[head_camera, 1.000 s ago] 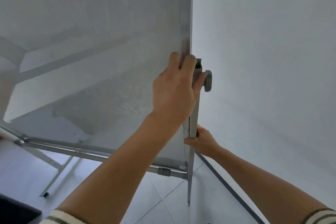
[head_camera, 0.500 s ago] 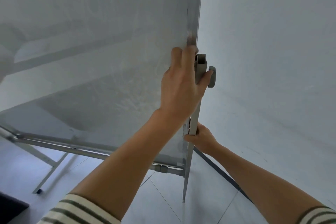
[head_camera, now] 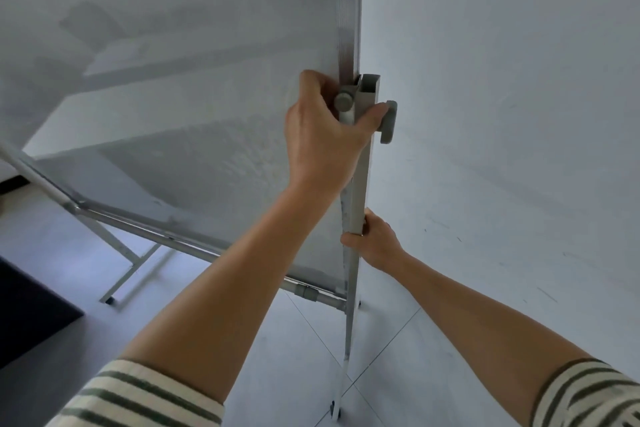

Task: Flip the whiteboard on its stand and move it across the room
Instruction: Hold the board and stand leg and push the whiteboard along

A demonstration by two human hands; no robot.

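Observation:
A large grey-white whiteboard (head_camera: 180, 87) in a metal frame fills the left and centre. Its right edge meets the stand's grey upright post (head_camera: 360, 184), which carries a grey locking knob (head_camera: 388, 121) on its outer side. My left hand (head_camera: 322, 135) is wrapped around the top of the post and the board's edge, thumb against the knob. My right hand (head_camera: 375, 241) grips the same post lower down, from the wall side. A horizontal metal crossbar (head_camera: 194, 243) runs under the board. The post's foot with a small caster (head_camera: 336, 411) rests on the floor.
A white wall (head_camera: 502, 114) stands close on the right of the stand. The stand's far leg (head_camera: 117, 284) with its caster sits on the pale tiled floor (head_camera: 294, 340) at left. A dark object (head_camera: 31, 308) lies at the lower left edge.
The view has shifted right and closer to the post. More of the stand's foot and caster and the dark object at lower left show now. Both hands keep their grip on the post.

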